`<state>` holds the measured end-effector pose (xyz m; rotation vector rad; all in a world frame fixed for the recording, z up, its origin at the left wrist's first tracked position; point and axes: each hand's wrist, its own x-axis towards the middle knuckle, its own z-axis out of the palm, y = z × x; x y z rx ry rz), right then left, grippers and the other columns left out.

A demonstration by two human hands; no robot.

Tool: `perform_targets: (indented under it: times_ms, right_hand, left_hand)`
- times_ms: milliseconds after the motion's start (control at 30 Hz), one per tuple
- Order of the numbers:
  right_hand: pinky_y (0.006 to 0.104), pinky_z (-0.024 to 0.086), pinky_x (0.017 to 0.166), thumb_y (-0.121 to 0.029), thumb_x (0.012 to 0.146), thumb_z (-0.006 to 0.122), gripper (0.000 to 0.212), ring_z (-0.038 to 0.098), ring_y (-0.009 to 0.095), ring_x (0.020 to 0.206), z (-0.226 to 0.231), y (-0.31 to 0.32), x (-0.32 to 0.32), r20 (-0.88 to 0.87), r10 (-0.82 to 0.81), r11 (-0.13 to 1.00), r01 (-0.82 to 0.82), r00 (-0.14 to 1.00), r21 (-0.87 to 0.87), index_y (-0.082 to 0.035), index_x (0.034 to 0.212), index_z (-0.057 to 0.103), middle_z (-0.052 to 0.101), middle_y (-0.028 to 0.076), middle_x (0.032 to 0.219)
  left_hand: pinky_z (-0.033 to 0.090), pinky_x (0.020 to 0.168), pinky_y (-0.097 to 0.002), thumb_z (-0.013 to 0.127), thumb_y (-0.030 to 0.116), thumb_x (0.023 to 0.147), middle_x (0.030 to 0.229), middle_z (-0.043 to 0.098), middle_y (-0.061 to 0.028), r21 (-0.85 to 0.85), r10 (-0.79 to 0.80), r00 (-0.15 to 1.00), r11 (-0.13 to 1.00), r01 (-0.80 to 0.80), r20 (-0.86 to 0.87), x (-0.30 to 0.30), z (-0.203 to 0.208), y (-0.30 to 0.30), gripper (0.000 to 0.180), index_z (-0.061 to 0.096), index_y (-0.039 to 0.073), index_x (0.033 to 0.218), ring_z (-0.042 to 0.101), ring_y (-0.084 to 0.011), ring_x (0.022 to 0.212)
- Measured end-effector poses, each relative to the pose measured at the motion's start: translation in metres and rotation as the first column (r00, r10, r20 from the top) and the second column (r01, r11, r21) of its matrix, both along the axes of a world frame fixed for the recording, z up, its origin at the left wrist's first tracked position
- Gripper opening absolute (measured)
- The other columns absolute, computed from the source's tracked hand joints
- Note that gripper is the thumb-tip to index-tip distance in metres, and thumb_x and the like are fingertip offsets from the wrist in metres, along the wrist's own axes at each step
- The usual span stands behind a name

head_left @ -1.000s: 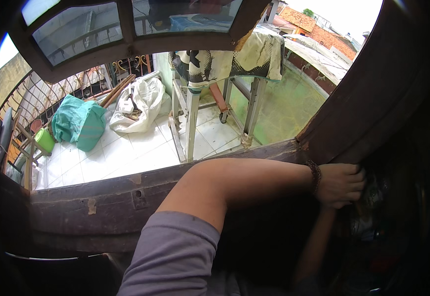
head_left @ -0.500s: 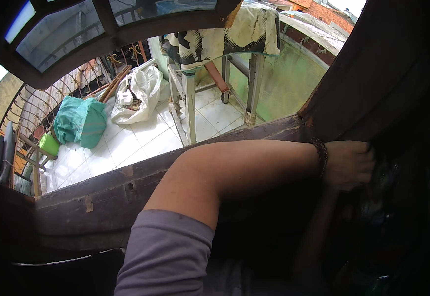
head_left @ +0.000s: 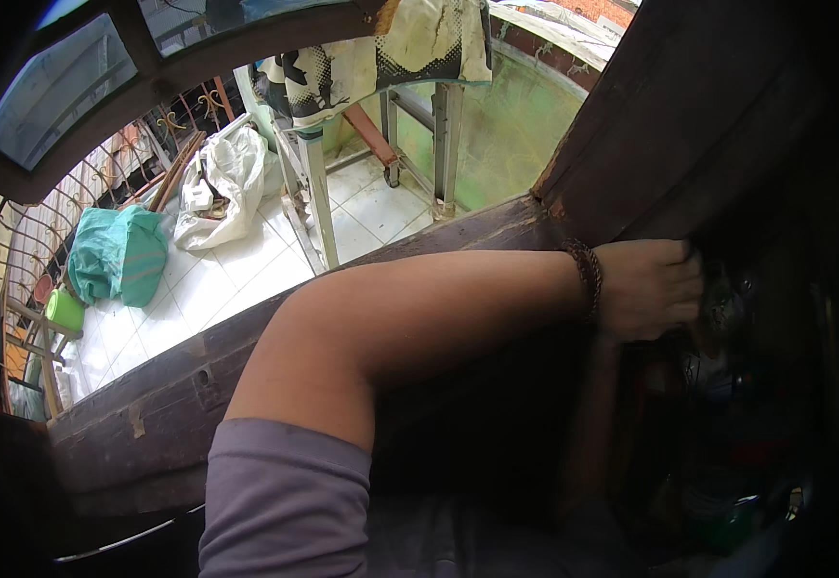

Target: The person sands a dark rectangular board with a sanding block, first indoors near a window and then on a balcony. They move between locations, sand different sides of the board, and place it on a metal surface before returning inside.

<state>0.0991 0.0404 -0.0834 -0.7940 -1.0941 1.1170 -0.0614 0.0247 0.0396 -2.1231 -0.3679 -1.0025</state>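
Observation:
My left arm, in a rolled purple-grey sleeve, reaches across to the right. A dark braided bracelet (head_left: 585,276) circles its wrist. My left hand (head_left: 649,289) is closed, its back toward me and its fingers curled; what they grip is lost in the dark. Just beyond the fingertips, faint glints show on something clear or shiny that I cannot make out. Dim and blurred, my right forearm (head_left: 588,433) rises from below toward the left hand. My right hand is hidden behind the left one and in shadow.
A dark wooden window sill (head_left: 198,380) and frame run beneath my arm. Outside, a metal-legged stand (head_left: 318,207) draped with a patterned cloth (head_left: 381,72) rises from white tiles. A teal bundle (head_left: 116,255), a white sack (head_left: 222,183) and a green container (head_left: 64,311) lie near a railing.
My view has turned slightly right, so the outdoor scene slides left in it. The left hand stays closed at the dark right side, and the right forearm still reaches up behind it.

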Motion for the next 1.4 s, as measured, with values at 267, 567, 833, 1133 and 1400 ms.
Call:
perform_targets:
  times_ms: [267, 567, 833, 1133, 1400]
  right_hand:
    - [0.0365, 0.031, 0.105, -0.045, 0.106, 0.028, 0.058, 0.036, 0.024, 0.126, -0.007, 0.004, -0.005, 0.0, 0.014, 1.0, -0.014, 1.0, -0.008, -0.001, 0.143, 0.034, 0.035, 0.016, 0.14]
    - [0.0372, 0.029, 0.108, -0.045, 0.106, 0.028, 0.058, 0.034, 0.025, 0.129, -0.014, 0.001, -0.014, 0.012, 0.029, 1.0, -0.029, 1.0, 0.002, -0.001, 0.144, 0.032, 0.033, 0.016, 0.143]
    - [0.0377, 0.028, 0.11, -0.044, 0.106, 0.028, 0.059, 0.032, 0.026, 0.132, -0.024, -0.001, -0.028, 0.031, 0.017, 1.0, -0.017, 0.999, -0.014, -0.001, 0.145, 0.031, 0.031, 0.017, 0.146]
    - [0.0383, 0.026, 0.112, -0.043, 0.106, 0.028, 0.059, 0.03, 0.027, 0.136, -0.038, 0.005, -0.041, 0.069, 0.008, 1.0, -0.009, 0.998, 0.013, 0.0, 0.147, 0.029, 0.028, 0.018, 0.149]
    - [0.0389, 0.024, 0.114, -0.043, 0.106, 0.028, 0.06, 0.028, 0.028, 0.139, -0.045, 0.004, -0.02, 0.338, -0.248, 0.967, 0.211, 0.908, 0.142, 0.0, 0.148, 0.027, 0.026, 0.019, 0.152]
  left_hand:
    - [0.04, 0.09, -0.04, 0.055, 0.04, 0.077, 0.107, 0.056, -0.0078, 0.042, 0.043, 0.977, 0.998, -0.053, 0.208, 0.024, -0.024, 0.014, 0.033, 0.054, 0.014, 0.098, 0.053, -0.0257, 0.114]
    - [0.04, 0.089, -0.0381, 0.057, 0.04, 0.079, 0.107, 0.058, -0.0073, 0.006, 0.048, 0.998, 0.999, -0.048, 0.041, 0.004, -0.006, 0.003, 0.033, 0.055, 0.013, 0.098, 0.053, -0.0254, 0.112]
    - [0.038, 0.092, -0.0386, 0.059, 0.039, 0.081, 0.111, 0.059, -0.0063, -0.034, 0.022, 0.999, 0.999, -0.024, -0.03, -0.008, 0.004, -0.003, 0.034, 0.056, 0.013, 0.102, 0.053, -0.024, 0.113]
    - [0.039, 0.096, -0.0393, 0.065, 0.039, 0.079, 0.114, 0.059, -0.0066, -0.038, 0.085, 0.993, 0.995, -0.089, -0.079, -0.011, 0.006, -0.006, 0.038, 0.057, 0.012, 0.105, 0.052, -0.0241, 0.116]
    - [0.036, 0.099, -0.0378, 0.062, 0.033, 0.076, 0.089, 0.064, -0.0057, -0.069, 0.067, 0.992, 0.995, -0.075, -0.109, 0.002, 0.007, -0.003, 0.024, 0.066, 0.011, 0.084, 0.058, -0.0224, 0.105]
